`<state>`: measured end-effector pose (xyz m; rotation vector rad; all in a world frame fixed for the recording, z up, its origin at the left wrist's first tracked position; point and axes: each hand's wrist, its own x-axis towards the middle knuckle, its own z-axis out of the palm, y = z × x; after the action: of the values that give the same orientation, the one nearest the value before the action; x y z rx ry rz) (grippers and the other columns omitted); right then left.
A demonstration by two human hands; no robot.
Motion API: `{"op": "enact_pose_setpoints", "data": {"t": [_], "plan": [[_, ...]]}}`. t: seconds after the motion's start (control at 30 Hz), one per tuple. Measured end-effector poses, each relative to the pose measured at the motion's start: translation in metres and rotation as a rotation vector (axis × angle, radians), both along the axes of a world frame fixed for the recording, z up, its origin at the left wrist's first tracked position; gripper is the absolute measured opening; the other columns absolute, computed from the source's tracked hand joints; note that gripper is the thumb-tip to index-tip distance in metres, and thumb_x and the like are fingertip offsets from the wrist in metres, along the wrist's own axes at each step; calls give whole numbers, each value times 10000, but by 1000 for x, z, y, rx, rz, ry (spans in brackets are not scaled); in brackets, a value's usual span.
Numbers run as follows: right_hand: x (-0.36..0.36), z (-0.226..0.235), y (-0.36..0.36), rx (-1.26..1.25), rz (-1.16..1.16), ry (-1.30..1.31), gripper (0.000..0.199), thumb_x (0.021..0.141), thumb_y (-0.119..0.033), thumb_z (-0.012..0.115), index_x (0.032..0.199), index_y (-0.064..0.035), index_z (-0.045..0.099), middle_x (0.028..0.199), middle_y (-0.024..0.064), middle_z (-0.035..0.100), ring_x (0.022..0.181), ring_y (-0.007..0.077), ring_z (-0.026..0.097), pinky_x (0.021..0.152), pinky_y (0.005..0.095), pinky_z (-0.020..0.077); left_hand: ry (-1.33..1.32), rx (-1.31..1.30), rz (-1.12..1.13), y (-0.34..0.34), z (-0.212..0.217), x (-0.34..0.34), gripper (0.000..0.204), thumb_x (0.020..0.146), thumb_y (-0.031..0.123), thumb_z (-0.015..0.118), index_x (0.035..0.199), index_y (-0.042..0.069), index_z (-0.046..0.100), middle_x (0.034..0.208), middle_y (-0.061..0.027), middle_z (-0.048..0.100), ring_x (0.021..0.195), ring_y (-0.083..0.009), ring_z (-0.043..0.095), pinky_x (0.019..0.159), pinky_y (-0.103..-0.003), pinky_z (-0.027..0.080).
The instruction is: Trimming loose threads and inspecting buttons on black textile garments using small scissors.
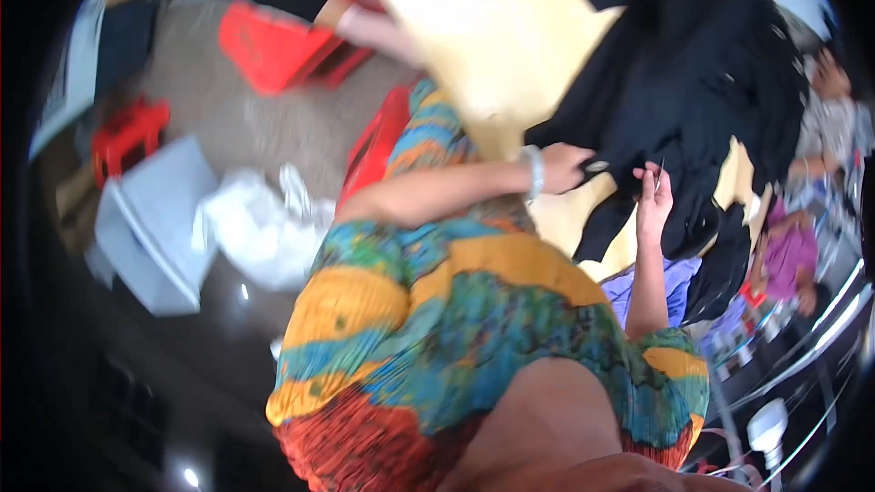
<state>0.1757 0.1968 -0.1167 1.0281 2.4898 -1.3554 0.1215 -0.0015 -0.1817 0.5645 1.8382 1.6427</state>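
Though blur intrudes, the right hand (pixel 653 204) pinches something thin (pixel 661 171) (unidentifiable)

Looks like matt cloth on black fabric (pixel 720 132). Smooth on pale yellow sheet (pixel 510 46), can't tell paper from cloth. Smooth plastic on red stool (pixel 260 50) and grey box (pixel 155 219). Crinkled cloth on patterned clothing (pixel 510 328). Shiny on bracelet (pixel 535 173).

Gap between left hand (pixel 561 169) and right hand (pixel 653 205) passable, over black cloth (pixel 693 109). Cream sheet (pixel 510 36) blocks beyond left hand; red plastic seat (pixel 375 148) stands past left forearm (pixel 437 193).
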Motion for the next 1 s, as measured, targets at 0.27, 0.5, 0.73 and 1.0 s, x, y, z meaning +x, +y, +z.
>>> {"op": "enact_pose_setpoints", "data": {"t": [0.27, 0.5, 0.73, 1.0], "plan": [[-187, 50, -22, 459, 130, 565, 562, 708, -374, 676, 1115, -29, 499, 1017, 132, 581, 931, 213, 573, 808, 286, 436, 364, -105, -615, -14, -8, 7, 183, 663, 53, 480, 818, 28, 575, 832, -152, 583, 810, -319, 569, 685, -405, 470], [-234, -8, -31, 650, 250, 325, 731, 686, -282, 658, 1279, -55, 297, 907, 179, 595, 830, 329, 584, 740, 380, 466, 716, 161, -776, -23, -29, 19, 46, 608, 70, 535, 636, 57, 569, 665, -73, 552, 714, -241, 537, 650, -333, 454], [-122, 72, -16, -224, 68, 654, 312, 752, -124, 581, 1033, 5, 536, 887, 49, 604, 789, 92, 562, 742, 223, 445, 646, 167, -640, -46, -25, 22, 116, 560, 51, 536, 666, 5, 549, 723, -110, 524, 740, -292, 507, 639, -387, 445], [-9, 167, -73, -2, 26, 1140, 580, 668, -145, 687, 1109, 144, 449, 944, 93, 595, 870, 110, 544, 833, 211, 395, -39, 489, -165, -80, 42, -39, 372, 672, -51, 474, 1041, -30, 525, 1002, -82, 562, 918, -171, 538, 834, -276, 409]]}}
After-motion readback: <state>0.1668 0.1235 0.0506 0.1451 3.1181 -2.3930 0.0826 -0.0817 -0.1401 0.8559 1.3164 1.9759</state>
